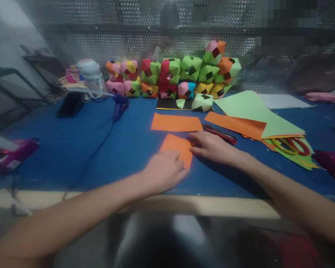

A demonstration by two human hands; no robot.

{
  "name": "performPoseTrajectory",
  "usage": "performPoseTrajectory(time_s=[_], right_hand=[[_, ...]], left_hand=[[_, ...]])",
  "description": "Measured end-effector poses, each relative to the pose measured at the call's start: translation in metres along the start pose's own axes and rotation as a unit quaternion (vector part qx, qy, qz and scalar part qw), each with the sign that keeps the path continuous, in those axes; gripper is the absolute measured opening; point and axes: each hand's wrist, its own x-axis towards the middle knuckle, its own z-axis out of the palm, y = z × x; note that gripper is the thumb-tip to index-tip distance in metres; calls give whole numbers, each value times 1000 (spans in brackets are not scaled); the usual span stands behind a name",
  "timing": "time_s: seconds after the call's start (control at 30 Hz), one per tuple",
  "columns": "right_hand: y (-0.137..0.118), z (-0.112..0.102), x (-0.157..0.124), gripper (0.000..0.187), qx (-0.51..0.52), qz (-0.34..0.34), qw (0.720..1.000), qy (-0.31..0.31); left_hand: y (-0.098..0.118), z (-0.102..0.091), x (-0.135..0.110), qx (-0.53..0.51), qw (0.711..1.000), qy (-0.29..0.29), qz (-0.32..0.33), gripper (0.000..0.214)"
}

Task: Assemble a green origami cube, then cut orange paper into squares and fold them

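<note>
A small orange paper (pixel 171 141) lies on the blue tabletop in front of me. My left hand (pixel 166 171) presses on its near left part, fingers curled in and slightly blurred. At the paper's right edge is my right hand (pixel 209 146), its thumb and fingertips closed on the margin. Just beyond lies an orange paper strip (pixel 176 123). Behind my right hand rests a red and black cutter (pixel 220 134), and another orange strip (pixel 236 123) is to its upper right. What my left fingertips do underneath is hidden.
Stacked folded-paper balls (pixel 170 72) line the back against a perforated metal screen (pixel 128 33). A blue glue gun (pixel 120 106), a phone (pixel 70 104) and a white bottle (pixel 92 76) are at left. Green sheets (pixel 258 111) and scissors (pixel 285 146) lie at right.
</note>
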Motion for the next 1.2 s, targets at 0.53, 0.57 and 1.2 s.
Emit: performPoseTrajectory(time_s=[0.53, 0.57, 1.2], right_hand=[[-10, -12, -3, 16, 220, -33, 962, 157], [-10, -11, -4, 15, 207, -59, 959, 182], [-11, -9, -11, 21, -203, -383, 814, 386]], left_hand=[[-50, -15, 16, -272, 892, 348, -100, 43], [-51, -18, 16, -280, 893, 342, -88, 37], [-48, -25, -12, 151, 891, 351, 246, 17]])
